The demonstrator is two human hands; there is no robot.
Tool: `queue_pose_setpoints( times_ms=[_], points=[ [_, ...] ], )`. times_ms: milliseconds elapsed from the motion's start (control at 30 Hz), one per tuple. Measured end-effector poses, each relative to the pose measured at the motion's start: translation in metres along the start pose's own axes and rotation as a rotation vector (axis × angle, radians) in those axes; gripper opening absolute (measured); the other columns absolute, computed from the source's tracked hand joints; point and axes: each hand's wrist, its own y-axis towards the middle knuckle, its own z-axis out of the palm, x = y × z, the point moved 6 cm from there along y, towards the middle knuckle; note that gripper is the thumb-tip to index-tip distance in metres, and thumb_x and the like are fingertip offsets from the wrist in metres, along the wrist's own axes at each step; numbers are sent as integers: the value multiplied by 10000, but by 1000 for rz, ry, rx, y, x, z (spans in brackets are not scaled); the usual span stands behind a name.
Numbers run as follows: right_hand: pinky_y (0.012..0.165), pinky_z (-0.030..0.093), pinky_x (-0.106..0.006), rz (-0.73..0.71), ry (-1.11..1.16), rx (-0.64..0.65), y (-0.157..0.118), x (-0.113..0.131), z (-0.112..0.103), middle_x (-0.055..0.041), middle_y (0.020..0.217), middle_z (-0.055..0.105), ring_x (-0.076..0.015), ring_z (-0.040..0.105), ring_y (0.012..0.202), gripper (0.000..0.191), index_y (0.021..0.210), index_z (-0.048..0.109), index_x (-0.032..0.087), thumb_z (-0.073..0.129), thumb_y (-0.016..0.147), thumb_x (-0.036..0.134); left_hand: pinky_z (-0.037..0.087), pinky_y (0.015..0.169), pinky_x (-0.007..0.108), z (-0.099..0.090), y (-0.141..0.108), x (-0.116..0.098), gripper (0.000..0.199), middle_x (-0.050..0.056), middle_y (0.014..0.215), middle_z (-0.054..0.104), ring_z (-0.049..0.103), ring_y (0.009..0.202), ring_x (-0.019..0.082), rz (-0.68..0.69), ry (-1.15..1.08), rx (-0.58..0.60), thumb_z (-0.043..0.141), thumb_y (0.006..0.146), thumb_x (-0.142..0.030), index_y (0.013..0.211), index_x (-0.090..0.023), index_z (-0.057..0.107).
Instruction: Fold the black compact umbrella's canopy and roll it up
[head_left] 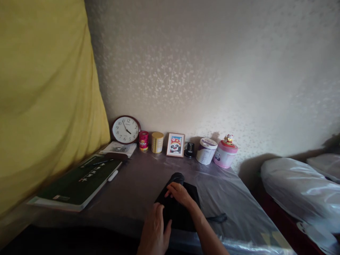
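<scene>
A black cloth item (183,216) lies near the front edge of the table; its exact kind I cannot make out. It has a rounded, rolled-looking end (177,177) at the far side and a thin dark strip (217,217) sticking out to the right. My left hand (155,226) rests at its left edge, thumb held apart from the fingers. Across the top of the cloth lies my right hand (180,194), fingers stretched out to the left and slightly bent. Nothing shows gripped in either hand.
Along the wall stand a clock (126,129), a pink can (143,141), a yellow-lidded can (157,142), a framed panda picture (175,145), a small black object (189,150), a white tub (206,151) and a pink jar (225,156). A green book (79,182) lies left, beside a white marker (113,175).
</scene>
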Motion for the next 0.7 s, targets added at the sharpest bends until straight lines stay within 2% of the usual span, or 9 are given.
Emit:
queue_pose_setpoints(
  times_ms=[33, 133, 233, 333, 433, 533, 600, 700],
  points=[
    [536, 404, -207, -2, -14, 11, 0, 1, 1, -33, 719, 717, -107, 576, 527, 270, 750, 581, 170, 361, 872, 270, 444, 920, 400, -7, 4, -6, 328, 153, 1173, 529, 510, 1117, 251, 31, -11, -23, 380, 853, -283, 1124, -131, 486],
    [556, 408, -210, -38, -126, 36, 1, 7, 1, -24, 734, 717, -121, 612, 594, 263, 738, 600, 187, 378, 869, 239, 432, 926, 404, -11, 16, -24, 266, 101, 1151, 533, 514, 1089, 229, 128, -32, 31, 391, 846, -251, 1066, -189, 527],
    [618, 424, -222, -105, -261, 45, -1, 16, 0, -29, 801, 714, -147, 639, 717, 269, 756, 645, 195, 401, 864, 227, 410, 944, 440, 2, 22, -23, 366, 109, 1266, 473, 472, 1137, 257, 99, -9, 108, 441, 804, -246, 1162, -193, 497],
    [697, 443, -219, -211, -238, 50, -11, 21, -1, 0, 878, 708, -142, 637, 798, 254, 882, 674, 233, 420, 870, 242, 396, 959, 436, 18, 20, -16, 467, 106, 1354, 400, 427, 1190, 255, 63, -8, 165, 428, 779, -212, 1246, -198, 437],
    [778, 447, -232, -308, -191, -59, -25, 19, -6, 17, 920, 702, -136, 616, 852, 247, 958, 668, 261, 434, 880, 247, 384, 973, 426, 26, 16, -13, 511, 106, 1356, 406, 423, 1195, 238, 66, -5, 204, 389, 771, -163, 1281, -190, 405],
    [886, 418, -291, -407, -254, -205, -35, 13, -10, -20, 1010, 681, -162, 566, 990, 256, 961, 669, 233, 422, 896, 245, 374, 979, 445, 28, 15, -14, 565, 130, 1411, 340, 420, 1208, 256, 58, 21, 264, 396, 763, -144, 1325, -188, 360],
    [963, 365, -348, -445, -316, -228, -34, 7, -10, -42, 1071, 659, -181, 513, 1097, 274, 982, 661, 221, 398, 908, 238, 365, 982, 459, 31, 15, -14, 609, 157, 1446, 270, 397, 1235, 280, 37, 45, 318, 420, 752, -141, 1352, -188, 325],
    [1033, 268, -415, -416, -398, -222, -20, -5, -12, -40, 1115, 640, -189, 463, 1168, 289, 1021, 642, 231, 371, 920, 227, 354, 993, 454, 35, 15, -13, 681, 178, 1463, 210, 351, 1272, 293, 14, 58, 364, 443, 731, -136, 1384, -174, 253]
  ],
)
